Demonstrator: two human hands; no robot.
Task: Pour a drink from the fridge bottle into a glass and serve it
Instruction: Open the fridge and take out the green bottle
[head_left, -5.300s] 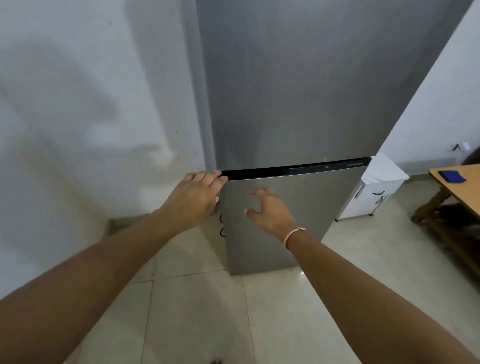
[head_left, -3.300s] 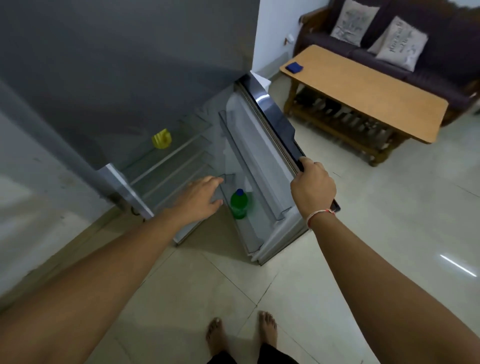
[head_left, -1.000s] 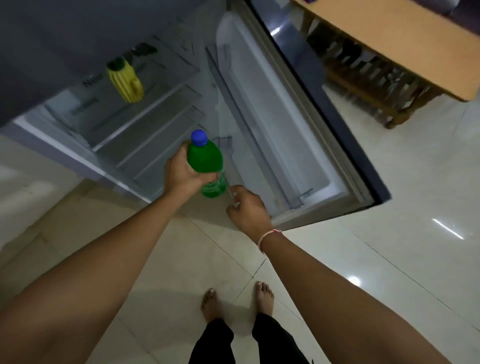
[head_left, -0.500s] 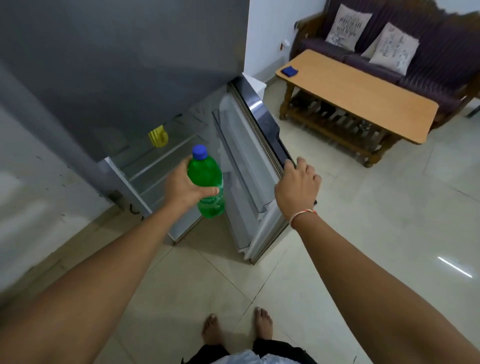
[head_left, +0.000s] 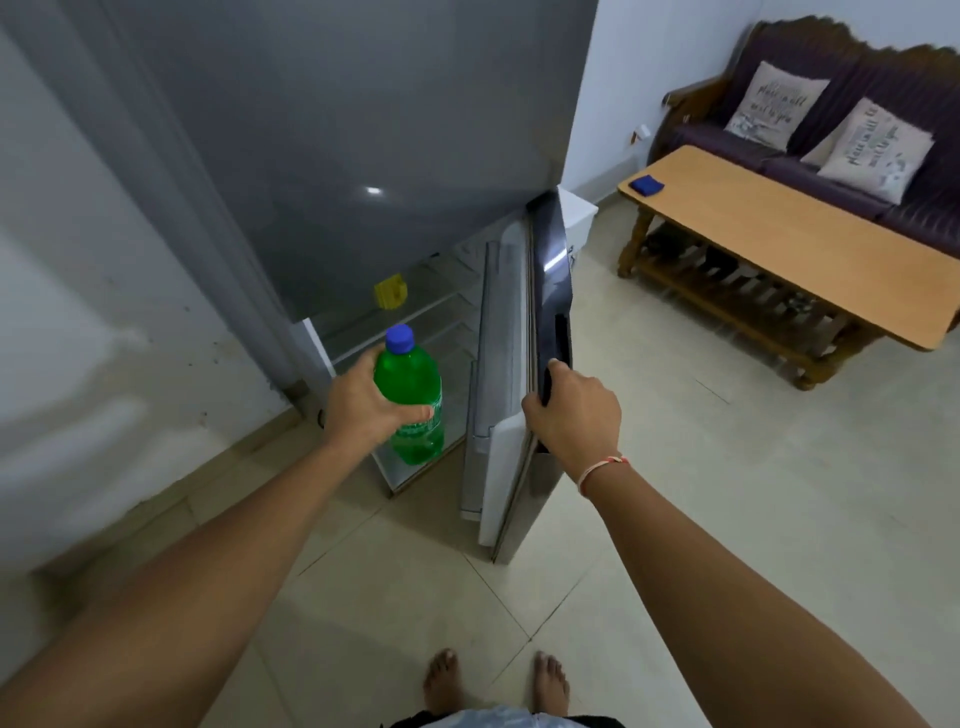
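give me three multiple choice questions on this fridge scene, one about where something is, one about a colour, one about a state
1. Where does the small blue thing lie?
A. on the wooden table
B. on the sofa
C. on the floor

2. What colour is the cap of the green bottle?
A. red
B. white
C. blue

3. How is the lower fridge door just now?
A. fully shut
B. partly open, held at its edge
C. taken off

Key:
1. A, it sits near the far corner of the wooden table, with the sofa behind.
2. C, the cap above the left hand is blue.
3. B, the shelves with a yellow thing show inside, and the right hand grips the door's edge.
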